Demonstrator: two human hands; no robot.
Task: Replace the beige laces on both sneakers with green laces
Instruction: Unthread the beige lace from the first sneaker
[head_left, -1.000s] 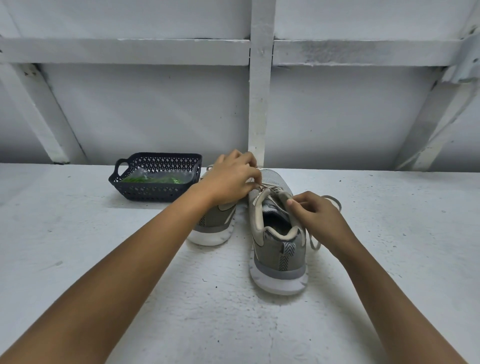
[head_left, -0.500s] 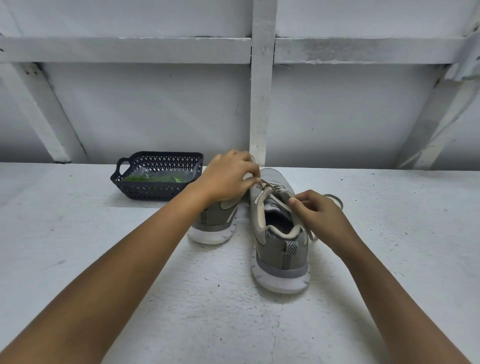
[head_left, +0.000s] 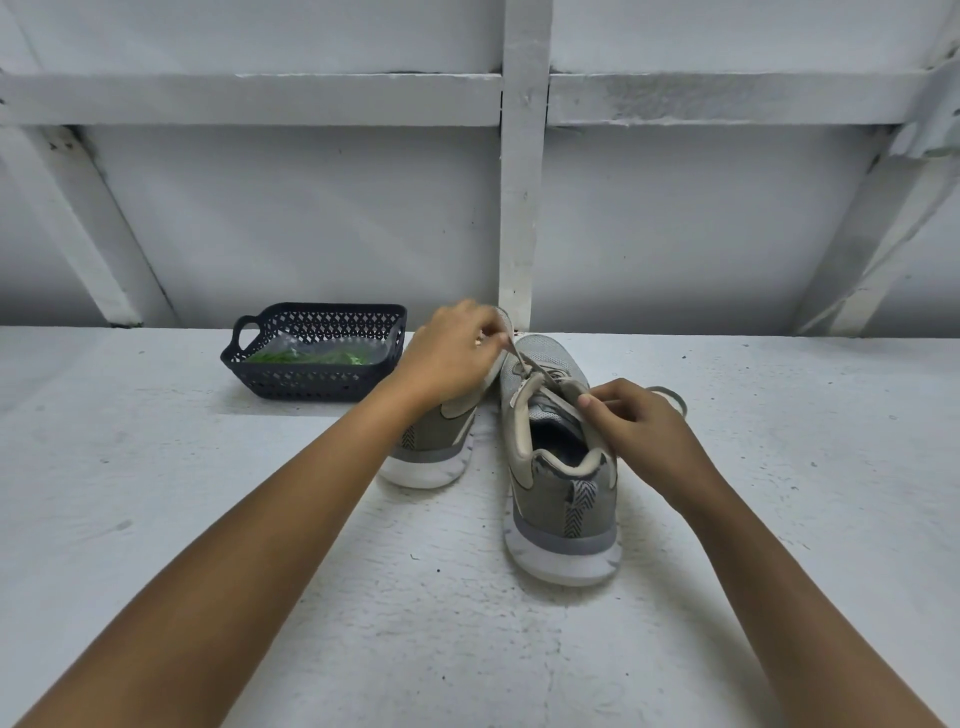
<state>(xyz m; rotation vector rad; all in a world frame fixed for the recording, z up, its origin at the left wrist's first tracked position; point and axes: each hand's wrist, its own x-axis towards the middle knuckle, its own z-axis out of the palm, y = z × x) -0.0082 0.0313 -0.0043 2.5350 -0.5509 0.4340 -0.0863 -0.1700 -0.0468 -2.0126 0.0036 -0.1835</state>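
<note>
- beige lace (head_left: 521, 360): flat woven strand, still threaded in the front eyelets of the right-side sneaker (head_left: 563, 499); one end runs taut up and left to the left hand (head_left: 457, 356), another part crosses the tongue to the right hand (head_left: 641, 423)
- left hand: above the toe end, thumb and forefinger pinching the lace end, other fingers curled
- right hand: at the right rim of the shoe opening, fingers curled, thumb and forefinger pinching the lace; a slack lace loop shows just behind it
- right-side sneaker: grey mesh upper, beige collar and trim, chevron heel tab, thick white sole; upright, heel toward the camera, mid surface
- left-side sneaker (head_left: 434, 449): same make, just beside it on the left, mostly hidden under the left forearm
- green laces (head_left: 311, 357): bundle lying in the basket (head_left: 311, 387), seemingly under clear plastic, well apart from both hands
- basket: dark plastic, perforated walls, loop handle, rectangular, left of the shoes near the wall
- surface (head_left: 156, 493): white, rough, painted, speckled
- wall (head_left: 311, 218): white, with white beams crossing, one upright post behind the shoes
</note>
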